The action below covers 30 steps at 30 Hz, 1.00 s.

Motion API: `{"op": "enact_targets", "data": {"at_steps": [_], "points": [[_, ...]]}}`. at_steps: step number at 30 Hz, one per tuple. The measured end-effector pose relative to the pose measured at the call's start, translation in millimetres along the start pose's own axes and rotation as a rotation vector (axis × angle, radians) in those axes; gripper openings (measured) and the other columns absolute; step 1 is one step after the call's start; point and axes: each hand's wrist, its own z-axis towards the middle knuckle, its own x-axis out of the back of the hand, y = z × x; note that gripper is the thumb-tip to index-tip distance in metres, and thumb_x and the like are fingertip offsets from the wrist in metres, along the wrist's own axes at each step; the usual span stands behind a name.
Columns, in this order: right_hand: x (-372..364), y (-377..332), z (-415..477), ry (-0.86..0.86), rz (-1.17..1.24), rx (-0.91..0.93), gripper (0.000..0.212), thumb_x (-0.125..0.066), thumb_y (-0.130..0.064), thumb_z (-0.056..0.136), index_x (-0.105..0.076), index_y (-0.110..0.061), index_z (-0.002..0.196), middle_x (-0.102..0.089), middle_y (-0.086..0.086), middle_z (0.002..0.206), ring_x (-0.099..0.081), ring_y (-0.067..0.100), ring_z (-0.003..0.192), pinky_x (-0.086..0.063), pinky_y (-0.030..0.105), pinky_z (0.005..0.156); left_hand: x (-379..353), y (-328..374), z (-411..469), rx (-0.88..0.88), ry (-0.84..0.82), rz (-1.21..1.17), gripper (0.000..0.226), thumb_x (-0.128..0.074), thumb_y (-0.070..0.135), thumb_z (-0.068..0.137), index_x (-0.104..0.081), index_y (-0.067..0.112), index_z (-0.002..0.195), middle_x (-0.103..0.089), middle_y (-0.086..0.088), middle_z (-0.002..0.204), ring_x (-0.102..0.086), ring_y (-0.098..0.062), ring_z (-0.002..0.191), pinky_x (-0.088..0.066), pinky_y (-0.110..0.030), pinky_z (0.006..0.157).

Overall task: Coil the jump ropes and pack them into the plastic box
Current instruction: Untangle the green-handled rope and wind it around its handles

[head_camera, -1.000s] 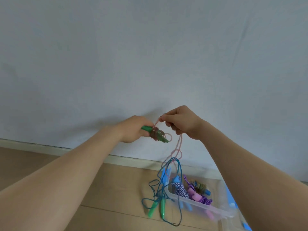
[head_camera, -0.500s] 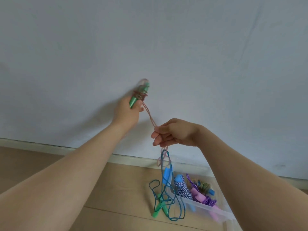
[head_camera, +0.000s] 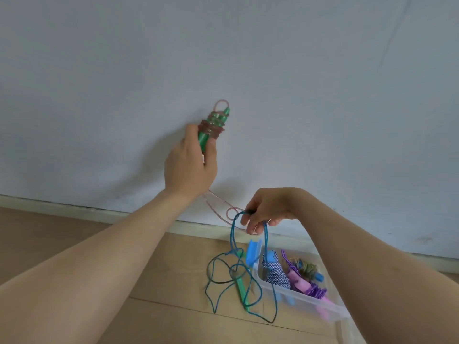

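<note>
- The green handles (head_camera: 210,131) are seen as smooth, slightly glossy plastic, wound with a thin, translucent pink cord (head_camera: 213,125) of shiny plastic look.
- The blue cord (head_camera: 232,244) is shown as a thin, glossy strand.
- The plastic box (head_camera: 293,294) is made of clear, smooth plastic.
- A blue-and-white rope (head_camera: 277,275) of twisted, matt fibre is seen inside it.
- The floor (head_camera: 99,319) appears as pale wood-look boards with a matt finish.
- The wall (head_camera: 223,45) is painted, matt and faintly uneven.
</note>
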Motion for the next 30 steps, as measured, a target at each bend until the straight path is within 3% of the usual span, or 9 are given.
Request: {"op": "enact_targets", "data": {"at_steps": [2, 6, 10, 14, 16, 19, 21, 26, 30], "points": [[1, 2, 2, 0.056, -0.090, -0.009, 0.022, -0.060, -0.016, 0.101, -0.077, -0.015, 0.115, -0.082, -0.003, 0.103, -0.075, 0.016, 0.105, -0.058, 0.035, 0.091, 0, -6, -6, -0.089, -0.055, 0.068, 0.024, -0.053, 0.029, 0.104, -0.051, 0.007, 0.114, -0.060, -0.005, 0.081, -0.054, -0.036, 0.064, -0.031, -0.035, 0.055], [2, 2, 5, 0.156, -0.061, -0.029, 0.026, -0.062, -0.011, 0.098, -0.073, -0.021, 0.119, -0.081, 0.004, 0.102, -0.073, 0.021, 0.111, -0.058, 0.034, 0.088, -1, -21, -14, -0.166, -0.341, 0.244, 0.028, -0.047, 0.036, 0.104, -0.044, 0.011, 0.117, -0.067, -0.015, 0.086, -0.060, -0.041, 0.066, -0.036, -0.037, 0.054], [6, 5, 0, 0.135, 0.100, -0.003, 0.025, -0.049, -0.026, 0.108, -0.070, -0.031, 0.122, -0.082, -0.010, 0.100, -0.072, 0.022, 0.098, -0.050, 0.035, 0.083, 0, -42, -24, -0.153, -0.669, 0.335, 0.023, -0.035, 0.041, 0.108, -0.032, 0.018, 0.112, -0.058, -0.008, 0.081, -0.052, -0.034, 0.062, -0.046, -0.042, 0.057], [8, 12, 0, 0.079, 0.415, 0.033, 0.026, -0.045, -0.024, 0.113, -0.065, -0.017, 0.128, -0.080, 0.010, 0.110, -0.079, 0.034, 0.093, -0.058, 0.051, 0.099, 2, -61, -27, -0.166, -0.772, 0.414, 0.022, -0.033, 0.040, 0.109, -0.030, 0.018, 0.111, -0.050, -0.001, 0.073, -0.054, -0.031, 0.059, -0.052, -0.044, 0.059], [9, 14, 1, 0.053, 0.414, 0.018, 0.026, -0.045, -0.024, 0.113, -0.065, -0.016, 0.129, -0.079, 0.012, 0.111, -0.075, 0.027, 0.078, -0.060, 0.045, 0.089, 4, -68, -29, -0.183, -0.806, 0.464, 0.022, -0.032, 0.040, 0.109, -0.029, 0.018, 0.112, -0.050, 0.000, 0.071, -0.053, -0.027, 0.056, -0.050, -0.041, 0.056], [8, 18, 5, 0.047, 0.296, -0.059, 0.026, -0.050, -0.029, 0.111, -0.069, -0.019, 0.125, -0.080, 0.011, 0.100, -0.046, 0.017, 0.058, -0.050, 0.031, 0.063, 8, -73, -31, -0.243, -0.773, 0.588, 0.026, -0.031, 0.039, 0.109, -0.032, 0.014, 0.116, -0.051, 0.002, 0.070, -0.047, -0.024, 0.054, -0.038, -0.037, 0.053], [6, 16, 7, 0.091, 0.133, -0.115, 0.027, -0.049, -0.030, 0.109, -0.074, -0.026, 0.120, -0.074, 0.007, 0.088, -0.037, 0.017, 0.058, -0.040, 0.029, 0.058, 9, -74, -31, -0.282, -0.714, 0.639, 0.027, -0.031, 0.038, 0.109, -0.033, 0.013, 0.118, -0.053, 0.002, 0.071, -0.047, -0.028, 0.055, -0.035, -0.036, 0.054], [4, 5, 22, 0.166, -0.149, -0.230, 0.029, -0.047, -0.025, 0.102, -0.065, -0.014, 0.122, -0.050, 0.003, 0.075, -0.033, 0.019, 0.059, -0.030, 0.030, 0.054, 7, -71, -29, -0.397, -0.522, 0.634, 0.030, -0.036, 0.039, 0.105, -0.039, 0.012, 0.117, -0.054, 0.000, 0.061, -0.041, -0.029, 0.046, -0.030, -0.032, 0.048], [-1, 4, 26, 0.154, 0.049, -0.101, 0.026, -0.048, -0.036, 0.104, -0.058, -0.038, 0.128, -0.048, 0.005, 0.081, -0.036, 0.018, 0.064, -0.031, 0.030, 0.055, 7, -66, -24, -0.378, -0.356, 0.554, 0.032, -0.041, 0.039, 0.098, -0.044, 0.010, 0.110, -0.045, 0.000, 0.050, -0.035, -0.027, 0.037, -0.028, -0.027, 0.045]]}}
